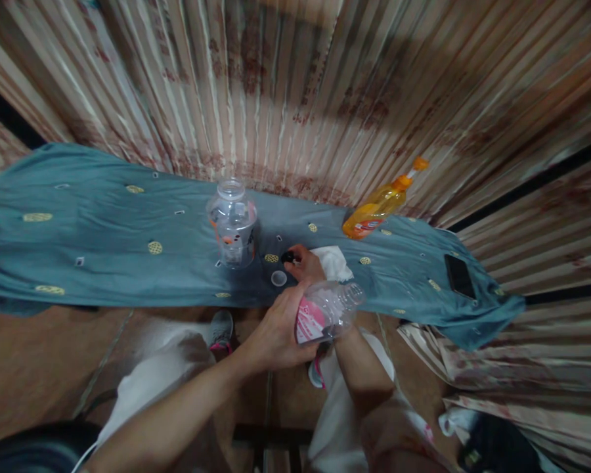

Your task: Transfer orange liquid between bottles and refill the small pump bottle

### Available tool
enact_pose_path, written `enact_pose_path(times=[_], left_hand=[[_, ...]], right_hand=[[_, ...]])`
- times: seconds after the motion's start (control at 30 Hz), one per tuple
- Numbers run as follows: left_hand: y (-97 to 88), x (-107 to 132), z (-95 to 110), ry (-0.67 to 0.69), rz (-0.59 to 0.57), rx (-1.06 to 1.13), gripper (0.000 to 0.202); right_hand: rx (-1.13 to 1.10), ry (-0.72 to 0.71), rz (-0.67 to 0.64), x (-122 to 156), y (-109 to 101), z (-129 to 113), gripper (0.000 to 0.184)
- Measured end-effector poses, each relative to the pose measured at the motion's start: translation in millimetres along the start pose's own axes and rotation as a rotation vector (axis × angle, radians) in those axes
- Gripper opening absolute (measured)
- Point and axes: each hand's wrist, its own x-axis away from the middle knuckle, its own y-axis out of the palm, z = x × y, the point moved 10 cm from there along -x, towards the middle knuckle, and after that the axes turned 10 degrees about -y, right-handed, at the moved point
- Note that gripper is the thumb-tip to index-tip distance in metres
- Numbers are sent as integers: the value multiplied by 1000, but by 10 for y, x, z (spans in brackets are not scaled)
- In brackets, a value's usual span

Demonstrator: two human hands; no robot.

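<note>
My left hand [276, 332] is wrapped round a clear plastic bottle with a pink label [325, 314], held on its side above my lap. My right hand [305, 263] reaches over the teal cloth [103, 243] and pinches a small dark cap [288, 257], beside a white cloth [332, 261]. A small clear lid [278, 278] lies on the teal cloth just left of that hand. A second clear bottle [232, 223], open at the top, stands upright farther left.
An orange bottle of liquid [379, 205] lies tilted at the back right. A dark phone [459, 276] rests near the cloth's right end. Striped curtains hang behind. My knees in white trousers and my shoes are below the table edge.
</note>
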Motion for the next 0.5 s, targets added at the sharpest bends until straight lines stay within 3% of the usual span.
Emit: enact_pose_path(times=[0.2, 0.5], left_hand=[[-30, 36, 26, 44, 16, -5, 105], [-56, -19, 26, 32, 41, 8, 106]], right_hand=[[160, -10, -73, -4, 200, -16, 21], [146, -40, -19, -35, 324, 174, 31]])
